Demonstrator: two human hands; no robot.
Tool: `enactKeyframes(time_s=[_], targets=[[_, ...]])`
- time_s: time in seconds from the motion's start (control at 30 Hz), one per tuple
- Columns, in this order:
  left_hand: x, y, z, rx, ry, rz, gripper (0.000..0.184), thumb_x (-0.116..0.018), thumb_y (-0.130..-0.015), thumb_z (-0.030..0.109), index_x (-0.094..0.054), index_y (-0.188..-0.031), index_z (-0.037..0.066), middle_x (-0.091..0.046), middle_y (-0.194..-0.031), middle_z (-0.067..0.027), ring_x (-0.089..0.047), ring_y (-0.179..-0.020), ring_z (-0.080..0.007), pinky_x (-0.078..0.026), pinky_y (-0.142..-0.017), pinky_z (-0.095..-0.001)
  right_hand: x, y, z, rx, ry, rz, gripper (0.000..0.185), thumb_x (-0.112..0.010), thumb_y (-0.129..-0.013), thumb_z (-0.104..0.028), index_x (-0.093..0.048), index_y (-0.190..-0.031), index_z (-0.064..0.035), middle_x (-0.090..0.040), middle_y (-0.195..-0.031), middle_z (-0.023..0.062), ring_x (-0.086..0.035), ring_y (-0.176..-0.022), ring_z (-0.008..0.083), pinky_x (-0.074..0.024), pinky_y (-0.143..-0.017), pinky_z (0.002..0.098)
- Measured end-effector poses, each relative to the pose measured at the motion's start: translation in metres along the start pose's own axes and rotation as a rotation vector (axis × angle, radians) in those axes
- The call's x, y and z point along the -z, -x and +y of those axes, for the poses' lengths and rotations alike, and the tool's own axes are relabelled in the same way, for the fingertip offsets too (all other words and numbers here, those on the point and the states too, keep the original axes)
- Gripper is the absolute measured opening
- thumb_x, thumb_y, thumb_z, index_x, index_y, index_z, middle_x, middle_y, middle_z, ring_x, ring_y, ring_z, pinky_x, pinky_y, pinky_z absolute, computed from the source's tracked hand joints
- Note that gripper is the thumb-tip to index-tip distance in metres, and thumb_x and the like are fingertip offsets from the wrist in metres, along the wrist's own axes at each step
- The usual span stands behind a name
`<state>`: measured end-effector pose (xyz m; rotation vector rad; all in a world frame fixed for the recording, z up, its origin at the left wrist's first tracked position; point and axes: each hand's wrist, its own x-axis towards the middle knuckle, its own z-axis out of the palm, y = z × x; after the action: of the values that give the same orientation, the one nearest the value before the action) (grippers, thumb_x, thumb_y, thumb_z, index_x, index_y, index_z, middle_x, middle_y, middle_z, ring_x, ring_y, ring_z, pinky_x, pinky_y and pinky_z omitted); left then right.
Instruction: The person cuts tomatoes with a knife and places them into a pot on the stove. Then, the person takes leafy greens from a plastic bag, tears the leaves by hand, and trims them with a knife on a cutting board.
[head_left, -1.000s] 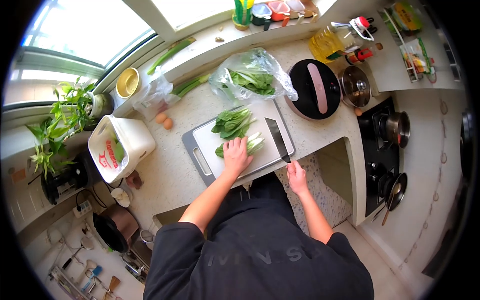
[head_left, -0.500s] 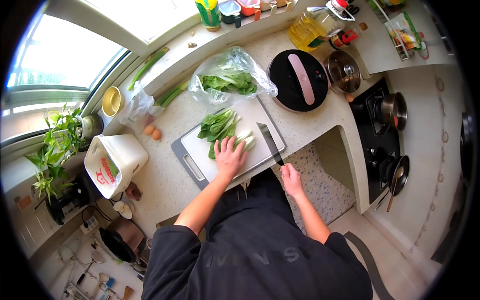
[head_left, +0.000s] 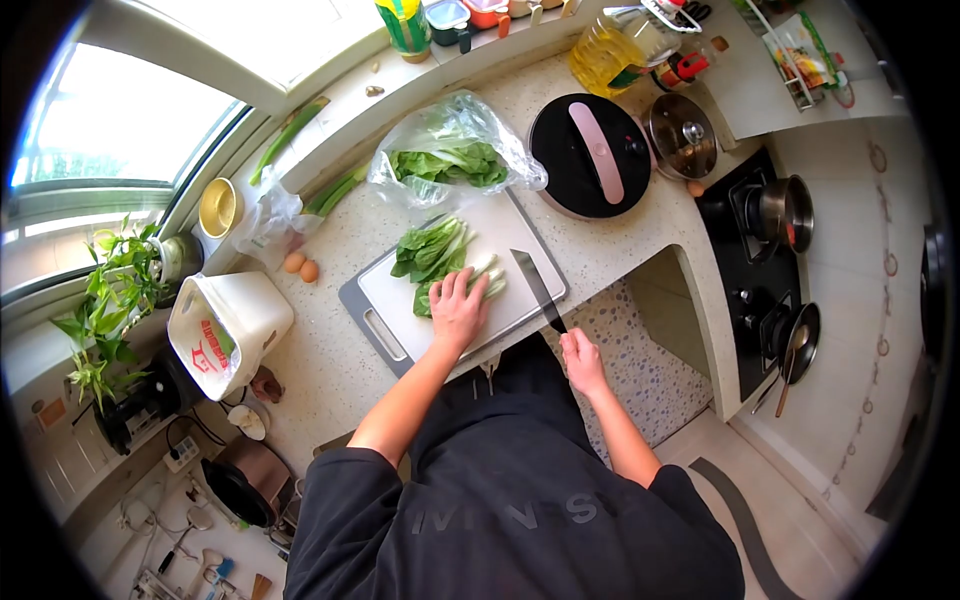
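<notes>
My left hand [head_left: 457, 312] holds down a small bunch of bok choy [head_left: 492, 276] on the white cutting board [head_left: 382, 287]. Its curved fingers cover part of the stems. Just beyond my fingertips lies more bok choy [head_left: 432, 250], with its leaves to the left and its pale stem ends to the right. In my right hand [head_left: 582, 361], closed around the handle, is a kitchen knife [head_left: 536, 285]. Its dark blade slants over the right part of the board, apart from the greens. The handle is mostly hidden by my fingers.
Behind the board is a clear plastic bag [head_left: 400, 135] of greens, beside a black-lidded cooker [head_left: 590, 157]. Two eggs [head_left: 309, 271] and a white bin [head_left: 262, 330] stand left. An oil bottle [head_left: 605, 65] is at the back; the stove [head_left: 747, 285] holds pans at right.
The camera view has shifted slightly, moving the counter a little to the left. Both hands keep nearly the same place, and the knife remains in my right hand.
</notes>
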<state>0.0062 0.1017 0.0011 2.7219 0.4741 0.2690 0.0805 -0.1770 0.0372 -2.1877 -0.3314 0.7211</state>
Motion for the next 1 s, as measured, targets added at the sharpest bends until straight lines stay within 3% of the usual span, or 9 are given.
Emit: enactKeyframes(time_s=[0.17,0.27,0.37,0.47,0.57,0.67,0.77,0.87,1.0], targets=[[-0.002,0.005,-0.002,-0.052,-0.009,0.006,0.042,-0.075,-0.078,0.02,-0.072,-0.119,0.027,-0.059,-0.137,-0.006,-0.052,-0.129,-0.029,-0.034,-0.112,-0.052,0.002,0.004,-0.002,-0.007,0.022,0.006,0.038,-0.052,-0.11,-0.037,-0.059,-0.093,-0.0036,-0.055,-0.059,0.0041,-0.055,-0.053,0.0135,-0.044,-0.052,0.0325],[-0.006,0.003,-0.001,-0.089,-0.013,0.048,0.037,-0.072,-0.081,0.018,-0.073,-0.117,0.028,-0.06,-0.135,-0.0054,-0.053,-0.129,-0.0291,-0.033,-0.114,-0.0527,0.009,0.008,-0.009,-0.14,0.022,-0.068,0.043,-0.053,-0.107,-0.045,-0.062,-0.104,-0.003,-0.065,-0.078,0.0253,-0.067,-0.083,0.0488,-0.051,-0.07,0.0502],[-0.014,0.0,0.0,-0.097,-0.025,0.071,0.029,-0.074,-0.083,0.02,-0.075,-0.111,0.028,-0.061,-0.133,-0.003,-0.055,-0.128,-0.0285,-0.033,-0.115,-0.0522,0.008,0.011,-0.005,-0.132,0.022,-0.06,0.042,-0.053,-0.107,-0.045,-0.062,-0.104,-0.0034,-0.064,-0.076,0.0248,-0.066,-0.081,0.0485,-0.0507,-0.069,0.0505],[-0.022,-0.007,0.003,-0.077,-0.017,0.091,0.025,-0.076,-0.083,0.021,-0.076,-0.108,0.029,-0.062,-0.132,-0.0016,-0.055,-0.128,-0.0279,-0.032,-0.115,-0.052,0.006,0.012,0.001,-0.037,0.031,-0.003,0.04,-0.052,-0.11,-0.038,-0.059,-0.093,-0.0034,-0.055,-0.059,0.005,-0.056,-0.053,0.0139,-0.0443,-0.053,0.0328],[-0.03,-0.014,0.011,-0.057,-0.024,0.094,0.025,-0.077,-0.083,0.024,-0.077,-0.107,0.029,-0.062,-0.133,-0.0016,-0.055,-0.129,-0.028,-0.032,-0.116,-0.0523,0.007,0.013,0.005,-0.051,0.031,-0.005,0.04,-0.053,-0.11,-0.039,-0.059,-0.093,-0.0034,-0.055,-0.06,0.0052,-0.056,-0.055,0.0137,-0.0448,-0.054,0.0332],[-0.024,-0.018,0.021,-0.014,0.021,0.084,0.027,-0.079,-0.082,0.028,-0.077,-0.108,0.029,-0.062,-0.133,-0.0025,-0.054,-0.129,-0.0283,-0.031,-0.117,-0.0527,0.009,0.016,0.004,-0.05,0.054,0.0,0.039,-0.053,-0.109,-0.039,-0.059,-0.095,-0.0028,-0.056,-0.062,0.0089,-0.057,-0.056,0.019,-0.0462,-0.056,0.0365],[-0.014,-0.02,0.019,0.015,0.059,0.079,0.028,-0.077,-0.083,0.031,-0.076,-0.111,0.027,-0.061,-0.133,-0.0043,-0.054,-0.129,-0.0294,-0.029,-0.117,-0.0545,0.013,0.019,-0.003,-0.034,0.115,-0.029,0.039,-0.053,-0.109,-0.039,-0.059,-0.097,-0.0025,-0.057,-0.066,0.0146,-0.061,-0.06,0.0317,-0.0478,-0.059,0.0418],[-0.007,-0.016,0.009,0.001,0.041,0.045,0.032,-0.074,-0.086,0.029,-0.075,-0.118,0.029,-0.061,-0.133,-0.007,-0.054,-0.129,-0.0304,-0.028,-0.118,-0.0563,0.016,0.02,-0.012,-0.115,0.118,-0.086,0.041,-0.057,-0.105,-0.044,-0.063,-0.102,-0.0039,-0.069,-0.083,0.0234,-0.068,-0.087,0.0481,-0.0525,-0.071,0.052],[-0.005,-0.014,-0.003,-0.032,-0.008,0.04,0.038,-0.073,-0.086,0.025,-0.074,-0.123,0.032,-0.061,-0.133,-0.0074,-0.054,-0.129,-0.0296,-0.031,-0.116,-0.0562,0.011,0.023,-0.015,-0.095,0.13,-0.088,0.04,-0.056,-0.106,-0.044,-0.062,-0.103,-0.0041,-0.069,-0.085,0.0223,-0.068,-0.087,0.0468,-0.053,-0.072,0.0508]])
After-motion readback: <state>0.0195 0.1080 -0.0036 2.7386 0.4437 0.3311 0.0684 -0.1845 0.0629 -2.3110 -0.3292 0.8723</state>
